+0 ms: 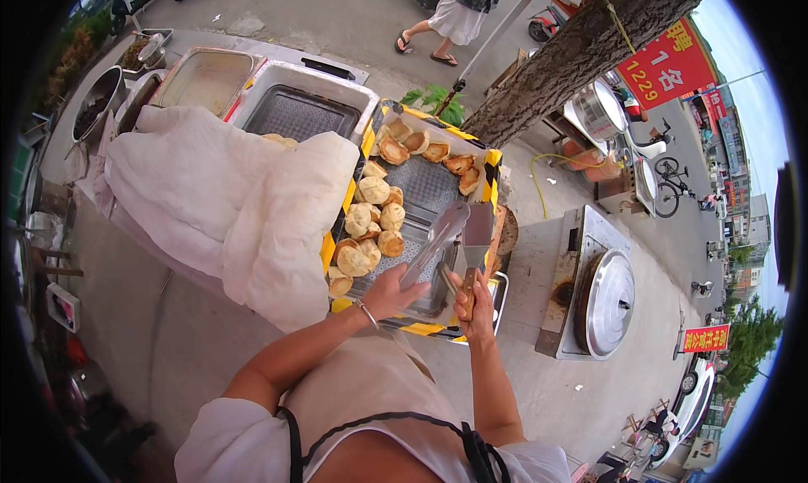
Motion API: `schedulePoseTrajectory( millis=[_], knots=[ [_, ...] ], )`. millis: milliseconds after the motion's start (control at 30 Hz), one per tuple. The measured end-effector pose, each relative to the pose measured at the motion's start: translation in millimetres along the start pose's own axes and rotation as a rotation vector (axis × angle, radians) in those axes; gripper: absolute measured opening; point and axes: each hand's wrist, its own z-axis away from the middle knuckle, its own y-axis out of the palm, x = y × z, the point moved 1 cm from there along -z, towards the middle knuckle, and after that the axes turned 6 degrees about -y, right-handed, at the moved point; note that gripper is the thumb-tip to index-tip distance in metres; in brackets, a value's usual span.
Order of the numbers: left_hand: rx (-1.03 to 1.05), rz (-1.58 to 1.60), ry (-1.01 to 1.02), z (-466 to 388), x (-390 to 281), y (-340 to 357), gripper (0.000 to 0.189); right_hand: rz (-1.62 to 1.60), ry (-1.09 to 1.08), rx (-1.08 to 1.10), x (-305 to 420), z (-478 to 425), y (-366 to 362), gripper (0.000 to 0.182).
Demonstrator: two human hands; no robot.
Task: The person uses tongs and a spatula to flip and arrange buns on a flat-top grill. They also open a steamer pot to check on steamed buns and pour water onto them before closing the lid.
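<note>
My left hand (pixel 394 293), with a bracelet at the wrist, grips a pair of food tongs (pixel 435 240) that points up and away. In my right hand (pixel 476 306) is a wooden-handled metal spatula (pixel 478 230), its broad blade beside the tongs' tip. A short brownish piece (pixel 449 280) shows between the hands; what it belongs to is unclear. Both tools are over a box edged with yellow-and-black tape (pixel 435 328). Inside it, pan-fried buns (pixel 374 191) are heaped along the left, and browned dumpling-like pastries (pixel 437 152) line the far end. Dark perforated trays (pixel 429 183) form its floor.
A thick white cloth (pixel 233 211) covers much of the left table. Behind it stands a white foam box (pixel 366 98) with a tray. A lidded round pan (pixel 609 303) sits on a stove at right. A tree trunk (pixel 581 66) leans beyond; a person (pixel 464 16) is on the pavement.
</note>
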Motion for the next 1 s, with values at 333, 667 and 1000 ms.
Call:
schedulePoseTrajectory(
  millis=[333, 667, 1000],
  knots=[
    [0.244, -0.517, -0.024, -25.0, -14.5, 82.3, 0.068, 0.755, -0.400, 0.184, -56.7, 6.9, -32.3, 0.037],
    [0.330, 0.303, -0.269, -47.7, 59.4, 96.4, 0.045, 0.259, -0.118, 0.202, 1.5, 29.9, -6.8, 0.035],
    [0.093, 0.379, -0.407, -59.7, 14.1, 69.4, 0.021, 0.192, -0.014, 0.348, 30.6, 26.3, -10.5, 0.036]
  ],
)
